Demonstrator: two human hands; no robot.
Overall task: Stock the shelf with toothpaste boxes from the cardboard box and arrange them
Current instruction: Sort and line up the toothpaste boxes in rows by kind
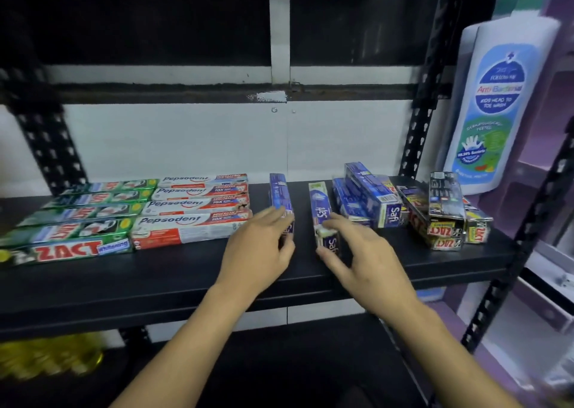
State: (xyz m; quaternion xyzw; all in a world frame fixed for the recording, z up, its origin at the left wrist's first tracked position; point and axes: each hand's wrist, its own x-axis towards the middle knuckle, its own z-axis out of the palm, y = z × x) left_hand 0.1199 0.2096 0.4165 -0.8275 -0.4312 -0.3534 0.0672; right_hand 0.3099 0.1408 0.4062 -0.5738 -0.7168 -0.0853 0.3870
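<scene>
Shelf [155,278] scene: left grip [258,246] curls round one blue Safi box [280,198]; right grip [363,255] pinches the neighbouring Safi box [321,210], the boxes lying apart

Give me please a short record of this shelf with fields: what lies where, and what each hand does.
shelf: black shelf board
left side: green ZACT boxes and Pepsodent boxes, flat in neat rows
left hand: grips left Safi box
right hand: pinches right Safi box
right side: untidy Safi pile, black ZACT boxes
far right: wash bottle
</scene>
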